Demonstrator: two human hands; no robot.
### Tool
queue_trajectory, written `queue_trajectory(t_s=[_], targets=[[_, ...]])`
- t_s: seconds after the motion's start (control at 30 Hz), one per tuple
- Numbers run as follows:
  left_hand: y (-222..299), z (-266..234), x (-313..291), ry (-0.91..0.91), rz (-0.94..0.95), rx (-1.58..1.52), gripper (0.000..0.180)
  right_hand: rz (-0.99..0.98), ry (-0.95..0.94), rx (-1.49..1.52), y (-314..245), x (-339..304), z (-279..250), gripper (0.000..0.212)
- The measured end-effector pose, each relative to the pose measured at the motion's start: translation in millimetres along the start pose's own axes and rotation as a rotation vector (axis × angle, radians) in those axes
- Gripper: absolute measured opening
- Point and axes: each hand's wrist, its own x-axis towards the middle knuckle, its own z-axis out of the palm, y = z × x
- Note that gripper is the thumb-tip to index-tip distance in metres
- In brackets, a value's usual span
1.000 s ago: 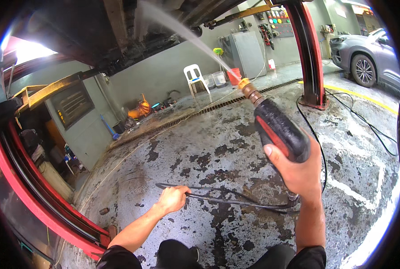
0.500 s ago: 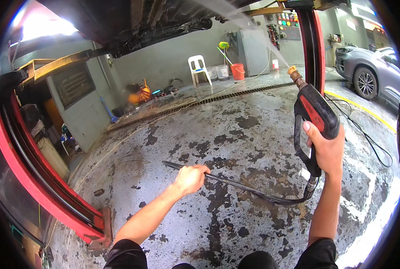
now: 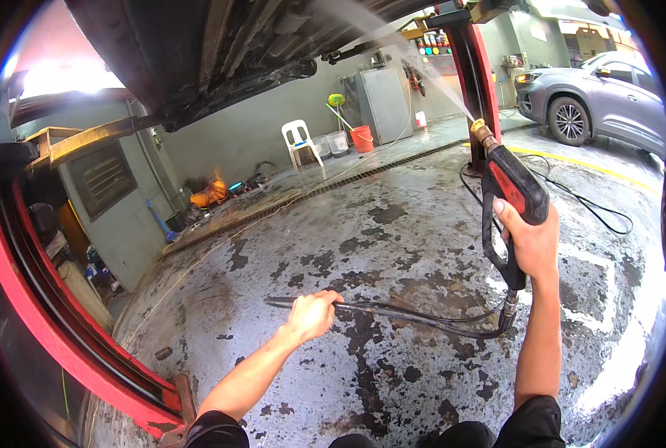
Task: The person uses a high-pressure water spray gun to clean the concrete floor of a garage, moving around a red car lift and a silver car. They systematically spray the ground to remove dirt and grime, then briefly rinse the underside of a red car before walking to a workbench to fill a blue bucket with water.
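The left hand (image 3: 312,314) is closed around the black rubber hose (image 3: 415,317) low over the wet concrete floor (image 3: 392,231) — the right hand (image 3: 531,243) grips the red-and-black pressure-washer gun (image 3: 510,196), raised, spraying water up at the lifted car's underside (image 3: 221,52).

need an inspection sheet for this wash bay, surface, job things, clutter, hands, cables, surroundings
surface: concrete floor, wet, with dark blotches all over; drain grate runs across it.
job's things: red and black spray gun pointed up, water jet hitting the car underside; black hose loops from the gun's base.
clutter: white plastic chair, orange bucket, tubs and oddments along the far wall.
hands: left hand closed on the hose; right hand closed on the spray gun's grip.
cables: black cable snaking over the floor at right.
surroundings: red lift post, red lift arm at left, grey car parked at right.
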Motion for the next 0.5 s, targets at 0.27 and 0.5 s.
queue_trajectory(t_s=[0.27,0.5], targets=[[12.9,-9.0,-18.9,-0.036,0.02,-0.003,0.024,-0.093,-0.016,-0.029,-19.4,-22.8,-4.7,0.034],[20.5,-20.0,-36.5,0.0,0.013,-0.043,0.026,-0.042,0.012,-0.138,-45.6,-39.3,-12.2,0.034]])
